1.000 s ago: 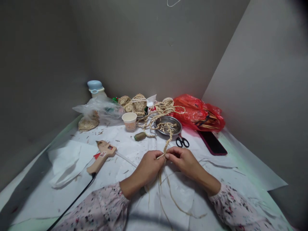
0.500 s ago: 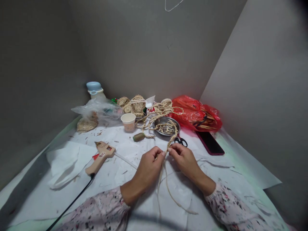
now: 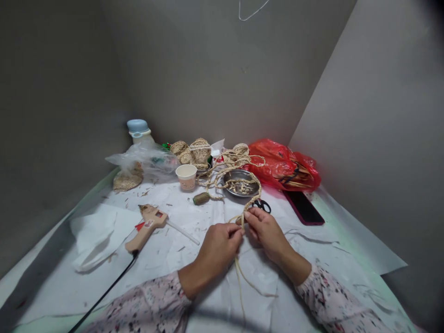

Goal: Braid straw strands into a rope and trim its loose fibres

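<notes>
A braided straw cord (image 3: 255,187) curves down from the metal bowl (image 3: 231,188) to my two hands. My left hand (image 3: 222,243) pinches loose straw strands just below the braid's lower end. My right hand (image 3: 265,229) grips the braid end between thumb and fingers, slightly higher and to the right. Loose strands (image 3: 248,280) hang below my hands onto the white covering. Black-handled scissors (image 3: 265,206) lie just beyond my right hand, partly hidden.
A glue gun (image 3: 147,230) with a cord lies at left. Behind are a paper cup (image 3: 187,178), a thread spool (image 3: 201,199), straw coils (image 3: 200,152), a clear bag (image 3: 145,157) and a red bag (image 3: 274,162). A phone (image 3: 305,208) lies at right.
My left hand has moved slightly down and right along the strands. The braid end has shifted, and a strand now loops out left above my left fingers.
</notes>
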`<state>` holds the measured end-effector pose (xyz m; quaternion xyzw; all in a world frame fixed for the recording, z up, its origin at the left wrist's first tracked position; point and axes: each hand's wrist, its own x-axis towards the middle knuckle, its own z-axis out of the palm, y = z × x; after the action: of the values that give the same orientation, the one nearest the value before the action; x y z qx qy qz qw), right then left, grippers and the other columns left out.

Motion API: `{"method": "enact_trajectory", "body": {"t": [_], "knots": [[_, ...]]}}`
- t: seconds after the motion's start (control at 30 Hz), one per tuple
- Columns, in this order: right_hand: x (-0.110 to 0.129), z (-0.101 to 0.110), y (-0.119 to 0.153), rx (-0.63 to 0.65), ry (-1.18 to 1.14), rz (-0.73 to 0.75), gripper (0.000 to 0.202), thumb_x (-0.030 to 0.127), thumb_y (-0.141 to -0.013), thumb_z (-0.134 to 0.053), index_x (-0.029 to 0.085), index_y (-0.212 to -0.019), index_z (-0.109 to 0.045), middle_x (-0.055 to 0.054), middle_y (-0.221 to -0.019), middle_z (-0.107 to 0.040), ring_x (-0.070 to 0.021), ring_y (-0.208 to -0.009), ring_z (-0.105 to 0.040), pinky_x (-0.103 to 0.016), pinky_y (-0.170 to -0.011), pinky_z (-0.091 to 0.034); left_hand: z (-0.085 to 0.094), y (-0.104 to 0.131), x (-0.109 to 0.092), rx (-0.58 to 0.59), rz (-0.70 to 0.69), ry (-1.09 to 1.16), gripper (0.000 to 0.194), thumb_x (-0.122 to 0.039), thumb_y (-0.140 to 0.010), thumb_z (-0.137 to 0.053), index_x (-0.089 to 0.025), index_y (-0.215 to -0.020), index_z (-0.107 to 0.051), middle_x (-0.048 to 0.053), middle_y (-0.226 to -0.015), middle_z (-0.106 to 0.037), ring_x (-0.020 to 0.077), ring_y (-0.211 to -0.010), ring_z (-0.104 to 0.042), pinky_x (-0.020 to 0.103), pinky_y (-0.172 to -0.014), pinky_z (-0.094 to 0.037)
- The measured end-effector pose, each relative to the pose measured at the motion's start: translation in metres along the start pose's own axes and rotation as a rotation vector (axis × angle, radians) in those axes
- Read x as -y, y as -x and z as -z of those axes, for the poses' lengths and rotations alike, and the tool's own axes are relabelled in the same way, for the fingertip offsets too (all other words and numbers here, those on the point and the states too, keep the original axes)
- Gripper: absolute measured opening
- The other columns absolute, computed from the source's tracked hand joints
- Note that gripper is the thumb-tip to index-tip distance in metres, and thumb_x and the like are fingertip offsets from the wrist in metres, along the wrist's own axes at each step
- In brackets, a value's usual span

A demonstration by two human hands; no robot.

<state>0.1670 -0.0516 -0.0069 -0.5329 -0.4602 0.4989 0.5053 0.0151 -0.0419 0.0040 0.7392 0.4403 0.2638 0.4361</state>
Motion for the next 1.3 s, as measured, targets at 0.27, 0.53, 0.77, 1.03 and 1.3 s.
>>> {"method": "enact_trajectory", "body": {"t": [0.27,0.53,0.77,1.03,1.3], "knots": [[0.002,-0.004,0.003,0.078,-0.161,-0.031,0.027,0.046,-0.085,-0.057,0.019,-0.082,-0.051,0.010,-0.047,-0.042,-0.0047,-0.037,-0.026,-0.019,-0.037,-0.016,0.000,0.002,-0.002,0.018,-0.039,0.003,0.030,-0.030,-0.084,-0.047,-0.018,-0.077,-0.074,0.001,-0.064,-0.065,0.0142,-0.060,-0.052,0.024,-0.057,-0.032],[0.004,0.001,0.002,0.069,-0.105,-0.069,0.029,0.046,-0.083,-0.059,0.020,-0.076,-0.050,0.011,-0.046,-0.037,-0.0045,-0.035,-0.024,-0.020,-0.035,-0.013,0.015,0.002,-0.006,-0.345,-0.064,0.120,0.033,-0.045,-0.090,-0.046,-0.018,-0.082,-0.063,-0.002,-0.066,-0.057,0.0142,-0.065,-0.051,0.024,-0.063,-0.038],[0.004,-0.003,0.003,0.151,-0.114,-0.063,0.027,0.043,-0.078,-0.065,0.018,-0.081,-0.057,0.006,-0.058,-0.051,-0.0053,-0.042,-0.036,-0.020,-0.041,-0.024,0.008,-0.005,0.005,0.019,-0.096,0.199,0.032,-0.042,-0.093,-0.040,-0.018,-0.100,-0.061,0.000,-0.073,-0.062,0.0162,-0.070,-0.058,0.026,-0.066,-0.042],[0.006,0.000,0.000,0.134,0.112,0.077,0.015,0.031,-0.079,-0.061,0.017,-0.075,-0.065,0.001,-0.067,-0.061,-0.0115,-0.063,-0.053,-0.024,-0.061,-0.041,0.012,-0.012,0.009,0.113,-0.067,0.141,0.034,-0.042,-0.088,-0.045,-0.016,-0.075,-0.062,0.002,-0.073,-0.061,0.0160,-0.071,-0.052,0.025,-0.066,-0.037],[0.013,0.002,0.005,0.090,0.204,0.035,0.020,0.037,-0.080,-0.060,0.018,-0.077,-0.067,0.003,-0.058,-0.054,-0.0090,-0.049,-0.041,-0.022,-0.046,-0.031,0.020,-0.012,-0.004,0.183,0.235,0.509,0.038,-0.053,-0.076,-0.059,-0.017,-0.066,-0.057,-0.009,-0.047,-0.029,0.0079,-0.044,-0.020,0.025,-0.046,-0.013]]}}
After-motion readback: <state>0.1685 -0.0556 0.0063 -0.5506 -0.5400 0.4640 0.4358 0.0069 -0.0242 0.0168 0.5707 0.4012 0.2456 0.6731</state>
